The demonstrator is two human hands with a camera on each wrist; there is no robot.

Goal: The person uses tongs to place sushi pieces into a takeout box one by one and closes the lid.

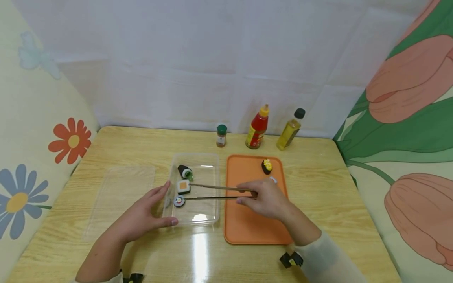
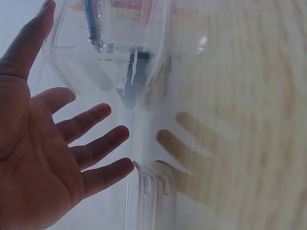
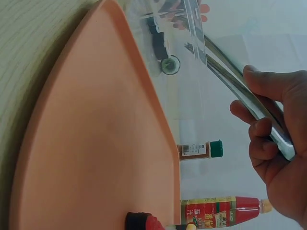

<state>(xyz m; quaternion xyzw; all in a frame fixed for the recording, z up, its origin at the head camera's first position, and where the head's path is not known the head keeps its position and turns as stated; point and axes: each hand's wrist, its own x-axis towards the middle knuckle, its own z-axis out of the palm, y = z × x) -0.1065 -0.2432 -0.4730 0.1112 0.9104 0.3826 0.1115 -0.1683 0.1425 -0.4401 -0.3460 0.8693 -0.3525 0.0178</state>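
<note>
My left hand (image 1: 145, 214) has its fingers spread along the left side of a clear plastic box (image 1: 205, 173); the left wrist view shows its palm and extended fingers. A green-filled hand roll (image 1: 185, 171), a square sushi roll (image 1: 183, 186) with an orange middle and a round sushi roll (image 1: 179, 201) sit in a column in the box. My right hand (image 1: 267, 198) grips metal tongs (image 3: 244, 96), reaching leftward over the box. The tongs' tips stand apart, one by the square roll, the other by the round one.
An orange tray (image 1: 255, 228) lies right of the box, with a yellow-topped sushi (image 1: 267, 166) and another piece partly behind the right hand. Behind stand a green-capped spice jar (image 1: 221, 136), a red sauce bottle (image 1: 257, 129) and an oil bottle (image 1: 290, 130). A clear lid (image 1: 120, 196) lies left.
</note>
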